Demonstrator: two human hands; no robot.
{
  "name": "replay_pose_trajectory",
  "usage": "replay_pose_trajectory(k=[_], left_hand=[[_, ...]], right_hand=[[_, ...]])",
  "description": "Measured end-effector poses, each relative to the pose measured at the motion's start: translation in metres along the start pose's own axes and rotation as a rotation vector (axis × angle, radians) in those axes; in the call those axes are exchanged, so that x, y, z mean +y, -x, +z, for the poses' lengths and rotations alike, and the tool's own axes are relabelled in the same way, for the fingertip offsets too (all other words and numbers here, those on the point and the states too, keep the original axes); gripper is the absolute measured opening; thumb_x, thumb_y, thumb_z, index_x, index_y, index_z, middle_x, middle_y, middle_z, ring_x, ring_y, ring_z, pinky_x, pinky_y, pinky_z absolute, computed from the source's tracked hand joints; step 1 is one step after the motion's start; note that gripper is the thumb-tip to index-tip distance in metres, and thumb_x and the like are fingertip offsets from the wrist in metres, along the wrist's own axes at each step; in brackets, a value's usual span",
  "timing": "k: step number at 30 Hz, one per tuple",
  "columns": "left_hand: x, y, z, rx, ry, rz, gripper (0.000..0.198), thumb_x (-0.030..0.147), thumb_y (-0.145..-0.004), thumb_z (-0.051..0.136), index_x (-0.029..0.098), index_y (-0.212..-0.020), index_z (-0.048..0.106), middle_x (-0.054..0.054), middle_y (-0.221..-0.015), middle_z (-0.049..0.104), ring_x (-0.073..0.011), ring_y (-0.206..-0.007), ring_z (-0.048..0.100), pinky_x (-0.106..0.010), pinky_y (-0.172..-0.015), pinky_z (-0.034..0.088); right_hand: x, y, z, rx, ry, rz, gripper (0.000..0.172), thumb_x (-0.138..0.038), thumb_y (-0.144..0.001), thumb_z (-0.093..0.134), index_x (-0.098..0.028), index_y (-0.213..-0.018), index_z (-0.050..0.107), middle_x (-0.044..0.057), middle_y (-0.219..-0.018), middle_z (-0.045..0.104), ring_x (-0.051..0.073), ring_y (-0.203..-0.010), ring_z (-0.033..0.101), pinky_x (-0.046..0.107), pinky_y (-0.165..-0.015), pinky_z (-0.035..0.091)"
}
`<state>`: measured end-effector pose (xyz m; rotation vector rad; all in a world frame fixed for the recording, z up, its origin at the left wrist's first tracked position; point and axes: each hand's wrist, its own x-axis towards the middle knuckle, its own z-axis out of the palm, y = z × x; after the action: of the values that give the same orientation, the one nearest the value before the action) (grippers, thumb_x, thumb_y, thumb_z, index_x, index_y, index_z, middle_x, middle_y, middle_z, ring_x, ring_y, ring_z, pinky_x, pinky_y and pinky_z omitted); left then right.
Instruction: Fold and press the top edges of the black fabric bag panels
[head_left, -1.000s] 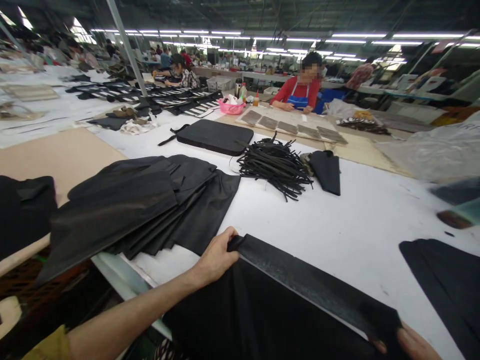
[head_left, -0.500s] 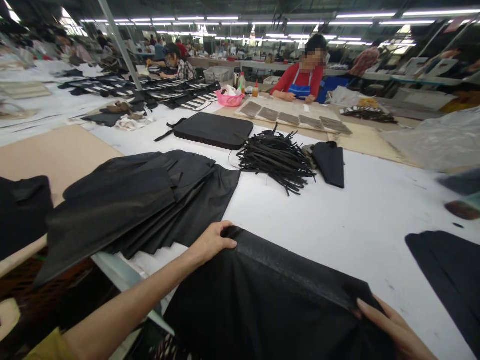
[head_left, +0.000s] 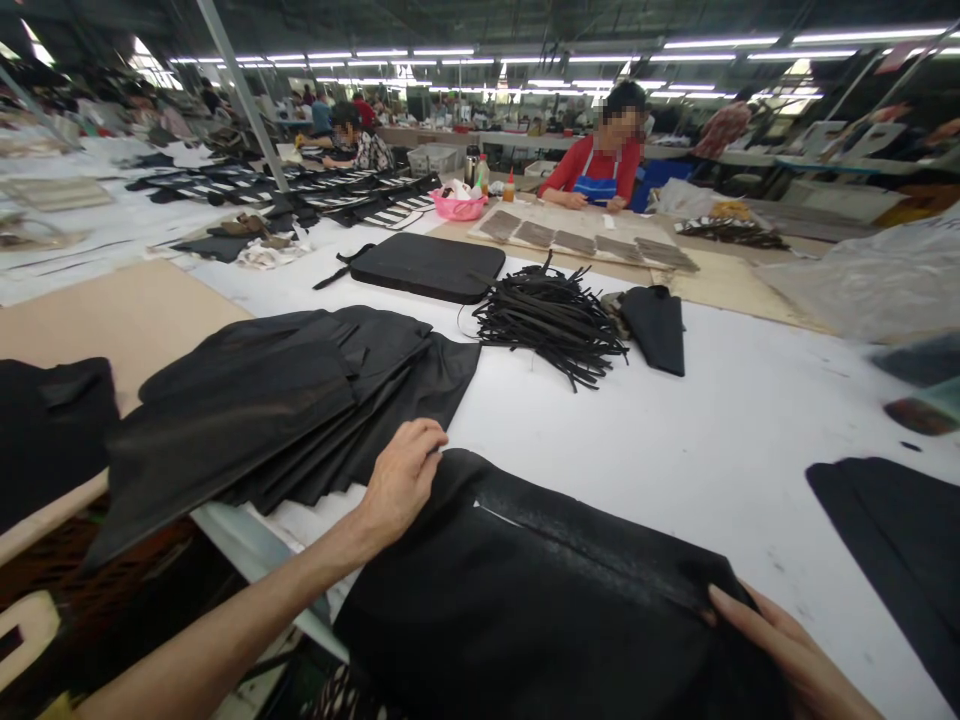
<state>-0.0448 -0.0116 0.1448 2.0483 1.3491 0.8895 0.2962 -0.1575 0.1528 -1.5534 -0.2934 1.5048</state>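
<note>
A black sheet of leather-like material lies across the near table edge, its lower part hanging toward me. A narrow slit runs along its upper side, with a sliver of white showing at the left end. My right hand grips the right edge, thumb on top and fingers underneath. At the upper left corner, my left hand is raised just beside the sheet, its fingers curled together; whether anything is between them is hidden. Just beyond that hand, a fanned stack of similar black pieces overhangs the table edge.
A bundle of black strips, a black padded panel and a small black piece lie ahead on the white table. More black pieces are at right. Across the table sits a co-worker in red.
My left hand has let go of the sheet's upper left corner and moved slightly up and left. The slit now gapes at its left end. My right hand keeps its grip.
</note>
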Motion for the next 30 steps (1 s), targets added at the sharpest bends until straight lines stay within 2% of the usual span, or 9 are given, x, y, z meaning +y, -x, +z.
replay_pose_trajectory(k=[4, 8, 13, 18, 20, 22, 26, 28, 30], left_hand=[[0.012, 0.031, 0.005, -0.304, -0.292, 0.305, 0.032, 0.006, -0.083, 0.034, 0.019, -0.103, 0.056, -0.007, -0.107, 0.057, -0.0204, -0.096, 0.049, -0.034, -0.085, 0.04], [0.002, 0.044, 0.016, -0.531, -0.578, 0.374, 0.056, 0.006, -0.068, 0.049, 0.012, -0.124, 0.043, -0.013, -0.129, 0.045, -0.0278, -0.107, 0.044, -0.04, -0.093, 0.036], [-0.01, 0.051, 0.028, -0.495, -0.87, 0.301, 0.061, 0.002, -0.069, 0.045, 0.003, -0.129, 0.037, -0.018, -0.131, 0.042, -0.0289, -0.106, 0.043, -0.041, -0.09, 0.038], [-0.006, 0.058, 0.029, -0.401, -1.029, 0.278, 0.054, -0.007, -0.075, 0.033, 0.008, -0.125, 0.048, -0.015, -0.125, 0.05, -0.0271, -0.099, 0.049, -0.039, -0.081, 0.043], [-0.007, 0.058, 0.028, -0.366, -1.05, 0.295, 0.055, -0.009, -0.076, 0.03, 0.01, -0.122, 0.053, -0.014, -0.124, 0.052, -0.0265, -0.097, 0.052, -0.038, -0.078, 0.044], [-0.012, 0.057, 0.028, -0.338, -1.048, 0.325, 0.054, -0.01, -0.076, 0.029, 0.01, -0.119, 0.056, -0.013, -0.124, 0.053, -0.027, -0.097, 0.052, -0.038, -0.078, 0.044], [-0.021, 0.055, 0.032, -0.305, -1.026, 0.403, 0.051, -0.009, -0.077, 0.03, 0.008, -0.116, 0.058, -0.016, -0.124, 0.053, -0.0287, -0.101, 0.052, -0.041, -0.082, 0.041], [-0.026, 0.055, 0.033, -0.296, -1.022, 0.438, 0.05, -0.008, -0.077, 0.03, 0.007, -0.116, 0.057, -0.017, -0.124, 0.052, -0.0301, -0.102, 0.051, -0.043, -0.084, 0.04], [-0.035, 0.055, 0.032, -0.3, -1.009, 0.46, 0.05, -0.007, -0.077, 0.03, 0.005, -0.117, 0.057, -0.02, -0.124, 0.051, -0.0316, -0.102, 0.05, -0.044, -0.084, 0.039]], right_hand=[[0.0, 0.001, 0.004, -0.003, 0.028, -0.012, 0.048, -0.035, -0.066, 0.073, -0.02, -0.109, 0.062, 0.008, -0.097, 0.068, 0.029, -0.09, 0.063, 0.033, -0.077, 0.054], [0.0, -0.001, -0.001, 0.001, 0.063, -0.047, 0.05, -0.036, -0.064, 0.073, -0.018, -0.109, 0.062, 0.01, -0.098, 0.068, 0.03, -0.086, 0.064, 0.035, -0.073, 0.054], [-0.003, -0.017, -0.015, -0.006, 0.151, -0.072, 0.035, -0.041, -0.066, 0.07, -0.017, -0.091, 0.067, 0.009, -0.092, 0.069, 0.029, -0.082, 0.064, 0.036, -0.069, 0.054], [-0.012, -0.031, -0.026, -0.138, 0.482, -0.241, 0.041, -0.041, -0.073, 0.063, -0.017, -0.106, 0.06, 0.007, -0.097, 0.067, 0.026, -0.088, 0.061, 0.036, -0.08, 0.049], [-0.015, -0.032, -0.036, 0.006, 0.759, -0.362, 0.032, -0.035, -0.076, 0.058, -0.017, -0.102, 0.061, 0.005, -0.095, 0.067, 0.025, -0.09, 0.06, 0.034, -0.08, 0.047], [-0.017, -0.028, -0.045, 0.25, 1.025, -0.452, 0.024, -0.025, -0.079, 0.051, -0.017, -0.1, 0.061, 0.006, -0.095, 0.065, 0.025, -0.092, 0.058, 0.035, -0.082, 0.044], [-0.008, -0.011, -0.046, 0.741, 1.336, -0.588, 0.034, -0.008, -0.083, 0.032, -0.014, -0.107, 0.056, 0.015, -0.106, 0.057, 0.029, -0.102, 0.049, 0.042, -0.086, 0.034], [0.001, -0.004, -0.037, 0.808, 1.438, -0.657, 0.032, -0.009, -0.085, 0.03, -0.016, -0.103, 0.055, 0.013, -0.102, 0.057, 0.025, -0.093, 0.052, 0.036, -0.08, 0.037], [0.012, -0.002, -0.029, 0.689, 1.405, -0.634, 0.021, -0.016, -0.086, 0.035, -0.02, -0.092, 0.055, 0.006, -0.09, 0.059, 0.019, -0.079, 0.055, 0.029, -0.069, 0.038]])
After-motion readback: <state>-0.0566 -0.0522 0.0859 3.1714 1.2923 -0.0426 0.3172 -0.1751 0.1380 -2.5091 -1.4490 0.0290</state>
